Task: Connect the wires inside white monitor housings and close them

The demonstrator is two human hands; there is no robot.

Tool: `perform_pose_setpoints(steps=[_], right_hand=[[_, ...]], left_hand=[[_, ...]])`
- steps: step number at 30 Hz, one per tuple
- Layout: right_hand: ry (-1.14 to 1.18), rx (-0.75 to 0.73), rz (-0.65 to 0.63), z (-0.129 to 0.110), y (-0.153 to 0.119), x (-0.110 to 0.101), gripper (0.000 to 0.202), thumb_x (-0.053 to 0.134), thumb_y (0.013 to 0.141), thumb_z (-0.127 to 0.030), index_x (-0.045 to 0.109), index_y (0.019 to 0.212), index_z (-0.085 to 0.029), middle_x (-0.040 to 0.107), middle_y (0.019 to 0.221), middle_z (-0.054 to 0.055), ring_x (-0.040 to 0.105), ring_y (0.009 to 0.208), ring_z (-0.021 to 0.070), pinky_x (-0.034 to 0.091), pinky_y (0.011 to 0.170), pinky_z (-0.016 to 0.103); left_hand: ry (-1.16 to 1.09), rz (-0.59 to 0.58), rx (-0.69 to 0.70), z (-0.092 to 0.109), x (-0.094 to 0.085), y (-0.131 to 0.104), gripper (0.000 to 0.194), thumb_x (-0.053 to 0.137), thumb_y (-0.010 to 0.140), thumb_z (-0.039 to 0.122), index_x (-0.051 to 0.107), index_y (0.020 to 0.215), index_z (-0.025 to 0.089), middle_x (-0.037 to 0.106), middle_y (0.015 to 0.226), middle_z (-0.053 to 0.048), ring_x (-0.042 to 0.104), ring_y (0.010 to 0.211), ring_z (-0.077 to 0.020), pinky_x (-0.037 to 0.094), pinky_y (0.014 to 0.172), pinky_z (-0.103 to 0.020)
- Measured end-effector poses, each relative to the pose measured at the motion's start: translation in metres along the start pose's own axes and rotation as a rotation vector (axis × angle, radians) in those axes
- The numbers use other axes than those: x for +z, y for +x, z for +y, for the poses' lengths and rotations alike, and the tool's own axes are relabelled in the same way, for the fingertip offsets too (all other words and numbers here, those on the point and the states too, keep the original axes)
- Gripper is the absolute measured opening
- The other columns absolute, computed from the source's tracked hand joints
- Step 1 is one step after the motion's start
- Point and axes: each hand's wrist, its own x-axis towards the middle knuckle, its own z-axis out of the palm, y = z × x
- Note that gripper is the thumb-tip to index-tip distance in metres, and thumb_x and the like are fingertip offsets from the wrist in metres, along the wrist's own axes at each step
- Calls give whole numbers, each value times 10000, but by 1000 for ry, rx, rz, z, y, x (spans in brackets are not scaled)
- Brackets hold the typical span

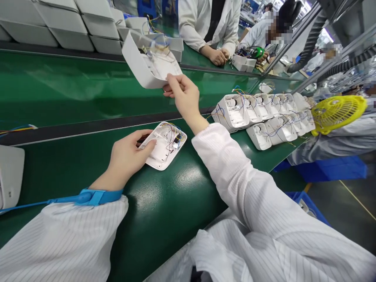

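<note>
My left hand [129, 154] grips the left edge of a shallow white cover [160, 150] just above the green bench, thumb on its inner face. Thin coloured wires and a small black part show inside the cover. Farther up, my right hand [185, 94] pinches the lower edge of a deeper white housing [147, 72] between thumb and fingers. That housing is tilted over the green conveyor strip, its open side showing, with wires inside partly blurred. The two pieces are apart from each other.
White housings with wires [235, 111] stand in two rows at the right, near a yellow fan [337, 113]. Stacked white housings [67, 29] fill the upper left. A white unit [10, 176] sits at the left edge. Across the bench, a person's hands [219, 56] rest together.
</note>
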Motion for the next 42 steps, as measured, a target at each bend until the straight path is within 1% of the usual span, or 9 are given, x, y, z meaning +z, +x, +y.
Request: perform_pose_setpoints(steps=[5,10,14,18,22,25,28,37,42], right_hand=[[-138,-156,-145,-43,-79,-83,527,488,953,-679,580,755,-199,595,609,-32,606,551,114,499,579,253],[-592,-242,-329,-33,-174,-178,519,521,968,-525,580,568,-200,535,467,-23,483,427,100,382,461,253],[-715,-147,-227,-37,-203,-225,286,575,955,-418,726,859,-194,723,723,31,633,574,140,508,554,265],[-889,56,-11,-72,-210,-225,330,531,985,-434,721,1113,-197,770,987,93,739,856,221,612,784,367],[-1056,127,-248,-97,-226,-190,685,608,897,-631,593,1371,-137,588,1404,196,559,1317,365,476,1101,538],[-1180,207,-293,-91,-237,-170,1034,700,762,-740,401,1520,-103,373,1555,271,359,1435,491,404,1093,676],[-1233,206,-236,-76,-240,-168,1000,713,778,-700,363,1535,-149,405,1524,278,371,1412,523,411,1047,706],[-1103,109,-275,-72,-235,-212,778,673,837,-610,451,1446,-181,589,1356,199,612,1177,393,514,969,557],[-1251,45,-51,-66,-234,-269,764,647,826,-655,535,1388,-148,654,1267,195,643,1119,369,526,965,502]], left_hand=[[-8,6,-7,-2,1,0,472,562,818,472,697,1226,276,743,1083,-25,670,914,-239,524,829,-336],[-8,-23,-21,2,-2,-1,472,561,819,463,701,1224,267,729,1141,-33,664,932,-237,529,820,-325],[11,-21,-39,5,-4,-2,477,571,834,443,682,1259,256,729,1136,-23,652,940,-226,520,847,-321],[17,-30,-26,7,-4,-3,469,574,842,419,678,1264,242,732,1123,-16,642,927,-213,514,845,-308],[18,-11,-13,6,-2,-4,464,588,835,412,684,1258,246,735,1105,-12,644,912,-206,513,848,-306],[15,-3,-11,6,-2,-5,463,594,835,404,682,1262,250,736,1095,-7,644,898,-199,515,836,-301],[12,-20,-25,9,-3,-5,470,598,841,415,676,1272,245,732,1114,-3,640,897,-199,518,831,-305],[27,-25,-65,13,-6,-4,479,605,825,427,685,1258,239,739,1110,-11,652,920,-226,530,891,-346],[23,-31,-74,15,-7,-5,479,607,827,421,682,1263,237,739,1114,-7,656,943,-233,528,919,-352]])
